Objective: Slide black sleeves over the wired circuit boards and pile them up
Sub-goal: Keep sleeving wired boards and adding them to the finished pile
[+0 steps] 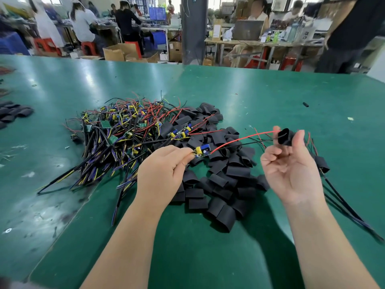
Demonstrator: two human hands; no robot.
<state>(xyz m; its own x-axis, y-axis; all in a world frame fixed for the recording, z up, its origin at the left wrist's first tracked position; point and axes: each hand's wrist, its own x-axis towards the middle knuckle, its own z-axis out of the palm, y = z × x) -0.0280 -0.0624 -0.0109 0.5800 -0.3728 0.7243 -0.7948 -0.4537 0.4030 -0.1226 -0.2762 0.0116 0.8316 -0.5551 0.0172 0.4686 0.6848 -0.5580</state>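
Note:
My left hand (164,170) pinches a small circuit board (201,151) with a yellow capacitor and a blue part, held above the table. Its red and black wires (239,140) run to the right, with their ends at the mouth of a black sleeve (286,137). My right hand (291,163), palm up, pinches that sleeve between thumb and fingertips. A tangled heap of wired boards (125,130) lies ahead on the left. A pile of loose black sleeves (218,180) spreads under and between my hands.
The green table (208,257) stretches wide. Sleeved boards with long black cables (341,197) lie at my right. More black sleeves (12,113) sit at the far left edge. A stray sleeve (305,104) lies far right. People work at benches beyond the table.

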